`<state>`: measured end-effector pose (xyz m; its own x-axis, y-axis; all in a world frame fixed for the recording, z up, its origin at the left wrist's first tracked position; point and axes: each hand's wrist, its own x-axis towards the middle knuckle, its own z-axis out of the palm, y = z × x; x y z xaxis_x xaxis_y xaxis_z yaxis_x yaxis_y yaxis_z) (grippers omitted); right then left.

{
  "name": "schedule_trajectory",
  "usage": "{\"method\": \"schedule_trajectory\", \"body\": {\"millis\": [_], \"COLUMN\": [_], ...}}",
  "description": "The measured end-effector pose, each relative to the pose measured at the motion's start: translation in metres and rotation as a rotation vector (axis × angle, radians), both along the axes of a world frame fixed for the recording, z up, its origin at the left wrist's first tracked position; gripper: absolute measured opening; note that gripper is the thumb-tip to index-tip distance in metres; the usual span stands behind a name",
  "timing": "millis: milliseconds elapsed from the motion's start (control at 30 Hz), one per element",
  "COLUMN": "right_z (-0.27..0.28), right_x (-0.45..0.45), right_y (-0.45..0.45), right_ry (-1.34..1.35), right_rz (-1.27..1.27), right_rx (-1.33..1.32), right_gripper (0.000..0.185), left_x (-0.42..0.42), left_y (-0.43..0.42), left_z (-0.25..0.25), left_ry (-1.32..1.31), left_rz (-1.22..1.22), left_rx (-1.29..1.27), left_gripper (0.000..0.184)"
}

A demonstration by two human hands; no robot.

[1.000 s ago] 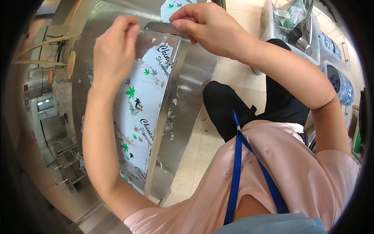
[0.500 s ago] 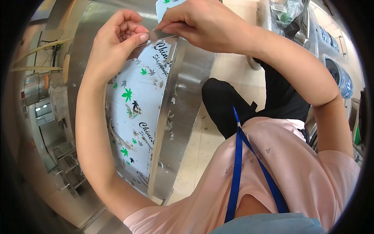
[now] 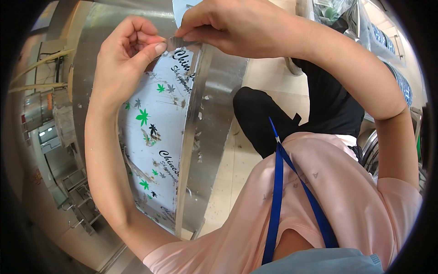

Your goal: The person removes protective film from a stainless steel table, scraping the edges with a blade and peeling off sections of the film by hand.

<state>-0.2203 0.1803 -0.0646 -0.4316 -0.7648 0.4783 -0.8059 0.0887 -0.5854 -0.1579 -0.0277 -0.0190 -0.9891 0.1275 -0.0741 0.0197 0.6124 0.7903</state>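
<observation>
My right hand [image 3: 214, 27] is closed, thumb and fingers pinched on the thin ridged metal strip [image 3: 174, 42], which shows only in part. Just left of it my left hand [image 3: 132, 50] has curled fingers, thumb and fingertips close together at the strip's other end. Whatever is between them is too small to make out. Below both hands lies a white printed sheet [image 3: 157, 105] with green and dark leaves and black lettering, scattered with brownish scraps. The sheet rests on the metal table [image 3: 212, 107], along a raised edge.
A light blue printed piece [image 3: 181, 10] is beyond my right hand. Clear plastic bins [image 3: 331, 13] with utensils and stacked blue-patterned bowls [image 3: 401, 84] stand at the right. My knee [image 3: 260, 118] is beside the table. Metal racks [image 3: 82, 201] are at the left.
My left hand has moved to the strip from an earlier gap, and its thumb has come close to my right fingertips. The strip, broad in view before, now shows narrowly. The view has shifted slightly.
</observation>
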Motion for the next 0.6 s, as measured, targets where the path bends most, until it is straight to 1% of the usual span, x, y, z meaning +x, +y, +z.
{"method": "schedule_trajectory", "body": {"millis": [400, 467, 533, 600], "right_z": [-0.003, 0.002, -0.002, -0.012], "right_x": [0.006, 0.009, 0.015, 0.029], "right_y": [0.0, 0.007, 0.006, 0.002], "right_ry": [-0.018, 0.029, -0.001, -0.089], "right_rz": [0.012, 0.029, 0.068, 0.098], "right_rx": [-0.036, -0.051, -0.05, -0.034], "right_gripper": [0.011, 0.012, 0.013, 0.014], "left_x": [0.003, 0.004, 0.005, 0.021], "left_y": [-0.001, -0.002, -0.004, -0.011], "left_z": [-0.004, -0.004, -0.005, -0.007], "left_ry": [-0.011, -0.015, -0.016, -0.015], "left_rz": [-0.023, -0.031, -0.048, -0.116], "left_rx": [-0.028, -0.02, -0.002, 0.005], "left_gripper": [0.014, 0.015, 0.016, 0.019]}}
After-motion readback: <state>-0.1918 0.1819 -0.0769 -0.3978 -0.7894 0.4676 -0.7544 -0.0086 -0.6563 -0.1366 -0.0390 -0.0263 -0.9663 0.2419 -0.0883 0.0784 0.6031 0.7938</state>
